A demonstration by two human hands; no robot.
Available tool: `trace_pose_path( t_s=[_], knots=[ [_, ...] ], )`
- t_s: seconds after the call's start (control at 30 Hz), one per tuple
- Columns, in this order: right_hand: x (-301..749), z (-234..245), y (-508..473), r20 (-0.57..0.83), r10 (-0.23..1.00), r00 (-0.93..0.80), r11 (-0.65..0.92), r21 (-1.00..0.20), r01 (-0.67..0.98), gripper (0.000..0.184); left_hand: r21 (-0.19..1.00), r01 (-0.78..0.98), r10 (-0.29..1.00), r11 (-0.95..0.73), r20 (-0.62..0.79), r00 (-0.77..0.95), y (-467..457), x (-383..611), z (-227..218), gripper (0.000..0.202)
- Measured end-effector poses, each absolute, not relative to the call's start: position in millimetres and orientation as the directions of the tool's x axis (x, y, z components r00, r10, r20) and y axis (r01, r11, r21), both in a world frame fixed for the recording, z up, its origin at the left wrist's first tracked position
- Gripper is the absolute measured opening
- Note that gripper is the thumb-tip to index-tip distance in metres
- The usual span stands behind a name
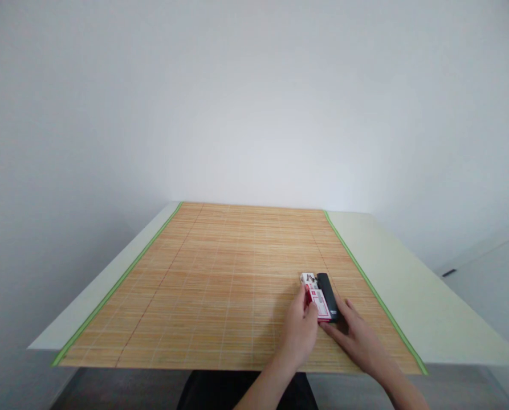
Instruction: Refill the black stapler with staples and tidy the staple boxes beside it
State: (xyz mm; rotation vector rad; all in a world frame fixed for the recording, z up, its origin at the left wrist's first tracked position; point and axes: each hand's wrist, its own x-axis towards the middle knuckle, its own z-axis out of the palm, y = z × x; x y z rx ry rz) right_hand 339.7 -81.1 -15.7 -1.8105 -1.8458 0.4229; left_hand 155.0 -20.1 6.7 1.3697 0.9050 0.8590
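A small red-and-white box [320,304] lies at the right front of the bamboo mat, with my left hand [300,330] closed on its left side, thumb near the top edge. Just beyond that box is another small white box [308,279] with a dark picture and some red print. Along their right side runs a long black case [328,297] with small pale lettering at its near end. My right hand [359,339] grips the case's near right corner, fingers at its side and thumb by the near end. Its other fingertips are partly hidden.
The bamboo mat [220,273] with green edging covers the middle of a white table [391,267]. A white wall [254,102] rises behind the table. At the right stands a white surface with a dark handle [449,273].
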Motion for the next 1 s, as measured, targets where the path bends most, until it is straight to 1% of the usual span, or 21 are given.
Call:
trace_pose_path(
  t_s=[0.17, 0.27, 0.33, 0.47, 0.7, 0.9, 1.0],
  knots=[
    [375, -6, -86, 0.089, 0.994, 0.069, -0.003, -0.591, 0.807, 0.067, 1.0, 0.002, 0.866, -0.001, -0.001, 0.5, -16, 178, 13, 0.049],
    [380, -5, -86, 0.079, 0.994, 0.071, -0.007, -0.616, 0.788, 0.068, 1.0, -0.026, 0.866, -0.008, 0.02, 0.5, -15, 181, 9, 0.05],
    [379, -5, -86, 0.081, 0.994, 0.072, -0.006, -0.626, 0.78, 0.068, 0.999, 0.002, 0.872, -0.037, 0.031, 0.488, -13, 180, 4, 0.051],
    [374, -5, -86, 0.099, 0.992, 0.078, 0.002, -0.636, 0.772, 0.068, 0.991, 0.098, 0.883, -0.094, 0.038, 0.467, -9, 179, -5, 0.057],
    [373, -12, -87, 0.155, 0.984, 0.082, 0.027, -0.592, 0.805, 0.066, 0.989, 0.094, 0.876, -0.116, 0.057, 0.479, -1, 178, -16, 0.073],
    [375, -16, -87, 0.157, 0.985, 0.068, 0.034, -0.571, 0.82, 0.063, 0.937, 0.227, 0.862, -0.265, 0.125, 0.491, 7, 169, -19, 0.081],
    [373, -15, -87, 0.162, 0.985, 0.064, 0.039, -0.56, 0.828, 0.064, 0.908, 0.236, 0.829, -0.345, 0.176, 0.531, 12, 164, -17, 0.088]
  ],
)
